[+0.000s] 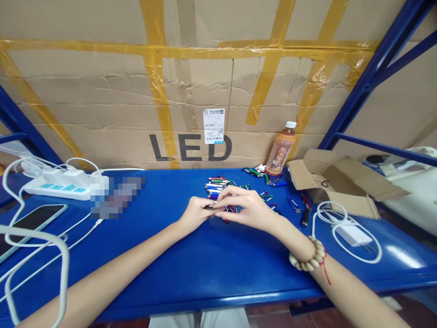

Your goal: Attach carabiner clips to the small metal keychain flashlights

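My left hand [195,214] is closed in a pinch around a small dark cylinder [209,207], mostly hidden by the fingers. From the right, my right hand [246,207] reaches to its other end, thumb and fingertips closing on it. A beaded bracelet [309,256] with a red string circles the right wrist. Just behind the hands lies a row of small metal keychain flashlights [214,187] in several colours. Coloured carabiner clips [266,197] are scattered behind and beside my right hand, which partly covers them.
On the blue table [164,278], a drink bottle [280,149] stands before a large cardboard box [112,105]. An open small carton [355,191] and a white charger with cable [351,233] lie right. A power strip [61,187], phone [34,218] and looping cables are left.
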